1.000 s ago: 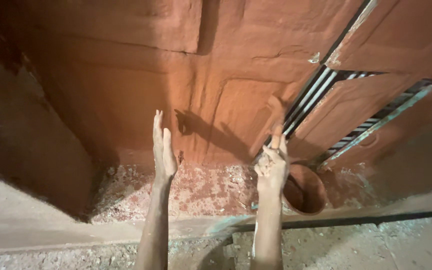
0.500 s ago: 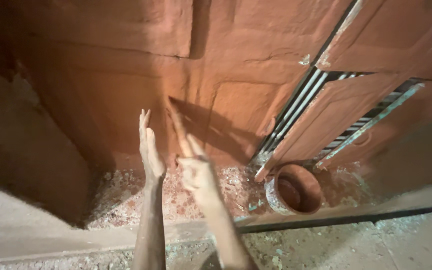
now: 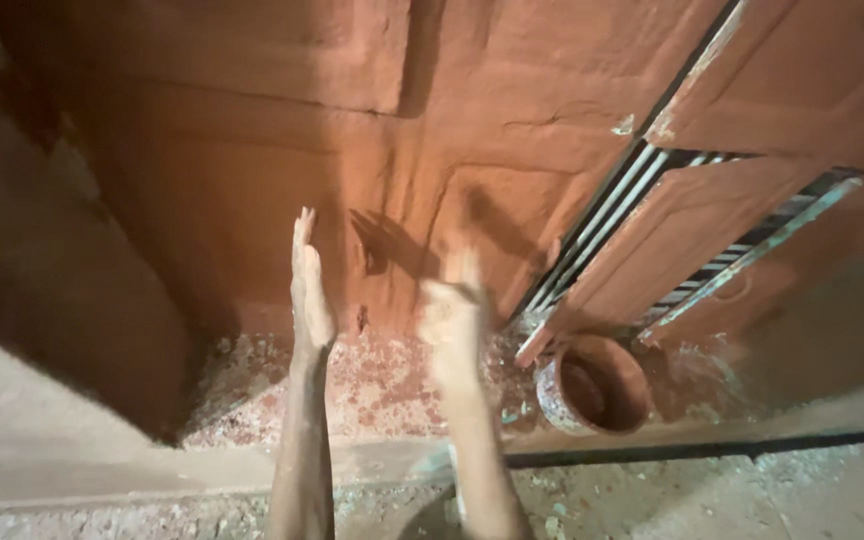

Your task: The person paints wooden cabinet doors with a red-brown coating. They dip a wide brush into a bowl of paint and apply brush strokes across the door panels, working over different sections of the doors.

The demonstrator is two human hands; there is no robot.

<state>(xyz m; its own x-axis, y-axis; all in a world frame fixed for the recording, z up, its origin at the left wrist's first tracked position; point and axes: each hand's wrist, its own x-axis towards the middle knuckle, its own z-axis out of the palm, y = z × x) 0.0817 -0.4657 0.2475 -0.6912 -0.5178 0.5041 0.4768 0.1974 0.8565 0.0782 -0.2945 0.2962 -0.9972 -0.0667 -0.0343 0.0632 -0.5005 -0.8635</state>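
Two bare arms reach up from the bottom edge toward a reddish-brown plastered wall, seen from the head camera. The left hand stands edge-on, fingers straight and pressed together, its long axis running up the frame with the fingertips toward the wall; it holds nothing. The right hand is smeared by motion blur, so whether its fingers are spread or closed cannot be told, and no object can be made out in it. It rises roughly parallel to the left, with a clear gap between the two. Both hands cast dark shadows on the wall just above and to the right of them.

Nearest the right hand, low and to its right, a round paint-spattered bucket sits on the floor with its open mouth tipped toward the camera, its inside stained the same red-brown. It is apart from the hand, not touched. Behind the bucket, a louvred door panel painted the same colour leans on a diagonal, its pale slats running from lower left to upper right. The speckled floor below the wall is flecked white and red.
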